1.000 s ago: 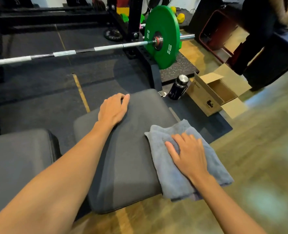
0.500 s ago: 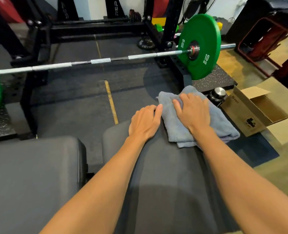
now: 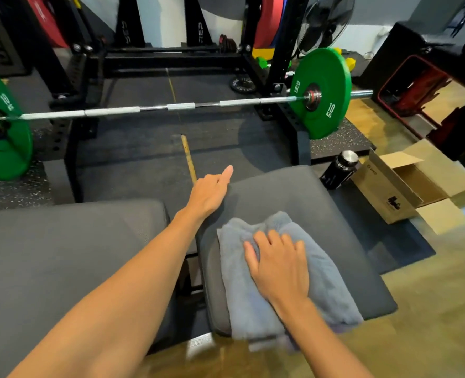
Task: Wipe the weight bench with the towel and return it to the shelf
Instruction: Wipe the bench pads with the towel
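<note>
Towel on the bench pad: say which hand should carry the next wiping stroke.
Right. The right hand lies flat on the grey towel, pressing it on the seat pad. The left hand rests at the pad's edge, off the towel.

The surface [image 3: 294, 197] is matt dark-grey padding with a fine, slightly grainy upholstery. The towel [image 3: 329, 276] on it is soft, fuzzy blue-grey cloth. The barbell [image 3: 155, 109] is bright metal, glossy between duller bands; its green plates [image 3: 332, 77] look smooth and satiny. The cardboard box [image 3: 384, 186] is plain matt brown. The bottle [image 3: 337, 170] is glossy black with a shiny metal cap.
</note>
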